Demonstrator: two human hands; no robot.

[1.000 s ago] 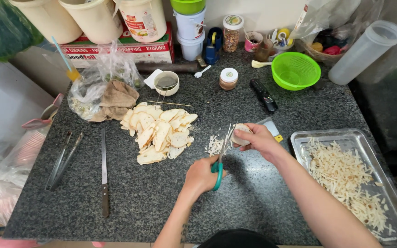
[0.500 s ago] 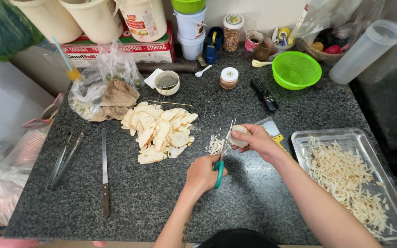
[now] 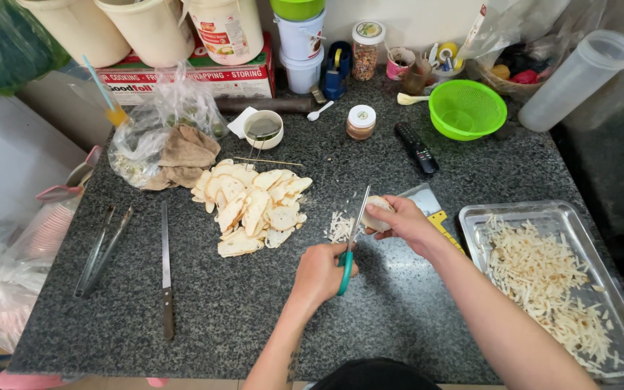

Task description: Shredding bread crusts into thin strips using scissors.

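Nearest the counter's front edge, the left hand [image 3: 319, 273] was clenched around the green handles of the scissors [image 3: 351, 238]. The blades ran up and away from that hand, their long axis pointing toward the back edge, tips meeting the slice [image 3: 377, 214]. The right hand [image 3: 406, 224] pinched that pale slice just right of the blades, fingers closed on it, above a small heap of shreds [image 3: 339, 227]. Toward the right edge a metal tray [image 3: 471, 220] held many cut strips. Left of centre lay a pile of whole slices [image 3: 254, 206], a knife [image 3: 166, 271] and tongs [image 3: 101, 249]. Farther back, a green colander [image 3: 467, 110] looked empty.
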